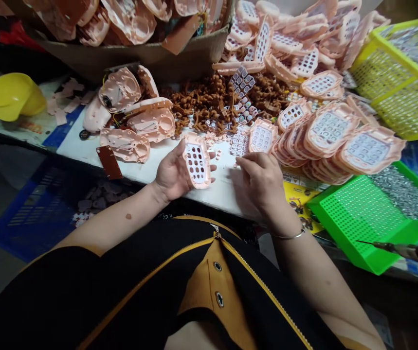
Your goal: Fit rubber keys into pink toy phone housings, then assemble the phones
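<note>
A pink plastic shell with a grid of holes [196, 163] rests in my left hand [175, 171], its fingers wrapped under and behind it. To the right, my right hand [263, 183] is over the white work surface [227, 190], thumb and fingertips pinched together. Something small and pink shows at those fingertips, too small to name. Small pink pieces [218, 154] lie between the two hands. Just beyond the right hand stands a shell with a pale keypad [263, 136], beside a white keypad sheet [239, 142].
Stacked shells [331, 129] stand at right, near a green basket of screws [365, 218] and a screwdriver [394, 248]. Brown parts [201, 104] are heaped behind. Wired shells [124, 145] lie left, below a cardboard box [128, 61]. A yellow basket [394, 78] is far right.
</note>
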`<state>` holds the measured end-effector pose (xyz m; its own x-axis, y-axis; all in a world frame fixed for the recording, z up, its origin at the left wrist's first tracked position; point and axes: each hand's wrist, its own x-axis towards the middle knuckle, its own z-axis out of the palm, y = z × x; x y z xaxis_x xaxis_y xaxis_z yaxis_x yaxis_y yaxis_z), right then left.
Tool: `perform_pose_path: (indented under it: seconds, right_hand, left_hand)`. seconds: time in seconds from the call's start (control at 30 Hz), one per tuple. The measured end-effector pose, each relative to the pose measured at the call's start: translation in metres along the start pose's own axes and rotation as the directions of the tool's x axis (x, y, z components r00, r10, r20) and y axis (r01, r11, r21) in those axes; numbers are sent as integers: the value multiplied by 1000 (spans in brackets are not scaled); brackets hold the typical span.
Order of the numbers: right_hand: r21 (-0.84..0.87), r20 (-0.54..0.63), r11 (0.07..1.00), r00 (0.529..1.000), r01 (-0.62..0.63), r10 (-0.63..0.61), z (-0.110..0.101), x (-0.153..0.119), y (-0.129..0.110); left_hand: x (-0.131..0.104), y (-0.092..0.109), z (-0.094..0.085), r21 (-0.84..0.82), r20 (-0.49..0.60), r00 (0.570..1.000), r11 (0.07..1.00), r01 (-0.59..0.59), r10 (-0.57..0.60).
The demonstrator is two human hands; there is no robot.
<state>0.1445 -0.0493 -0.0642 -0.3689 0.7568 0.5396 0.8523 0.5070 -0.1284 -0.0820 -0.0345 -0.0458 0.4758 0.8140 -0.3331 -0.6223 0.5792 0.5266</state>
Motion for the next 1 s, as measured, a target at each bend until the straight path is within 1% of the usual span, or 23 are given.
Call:
perform_pose_path:
  seconds: [0.07, 0.13, 0.23, 0.33, 0.43, 0.63, 0.77, 0.83, 0.9, 0.97, 1.0]
  right_hand:
    - [83, -91, 996, 995, -19, 27, -5, -2, -12]
    - [140, -106, 990, 994, 14, 1, -9, -4, -27]
    - [132, -59, 990, 997, 47, -39, -14, -5, -47]
    - [106, 35, 991, 995, 86, -90, -17, -5, -58]
    - [119, 88, 979, 981, 164, -175, -20, -6, -59]
    - [123, 37, 955, 960, 270, -276, -23, -5, -49]
    - [106, 101, 940, 937, 323, -333, -26, -5, -52]
    - [99, 148, 938, 928, 331, -343, -26, -8, -56]
    - [131, 178, 940, 925, 315, -335, -27, -12, -57]
    - [243, 174, 931, 932, 271, -317, -27, -15, -53]
    - [301, 157, 925, 945, 231, -287, -27, -14, -48]
  left_hand:
    - [4, -9, 4, -15, 39, 998, 999, 51, -50]
    - [6, -14, 7, -27, 62, 996, 998, 64, -63]
    - [8, -18, 9, -29, 66, 996, 998, 61, -59]
    - [8, -19, 6, -28, 64, 996, 998, 60, -58]
    - [9, -19, 2, -33, 69, 996, 998, 56, -54]
    - [11, -19, -1, -7, 83, 995, 999, 54, -53]
    - [12, -18, -3, 12, 84, 995, 998, 57, -58]
    - [12, -18, -3, 10, 81, 996, 999, 43, -43]
    - [11, -17, -3, 5, 67, 997, 1000, 31, -31]
    - [10, -16, -2, -12, 52, 998, 1000, 23, -23]
    - [8, -15, -2, -25, 48, 999, 999, 22, -21]
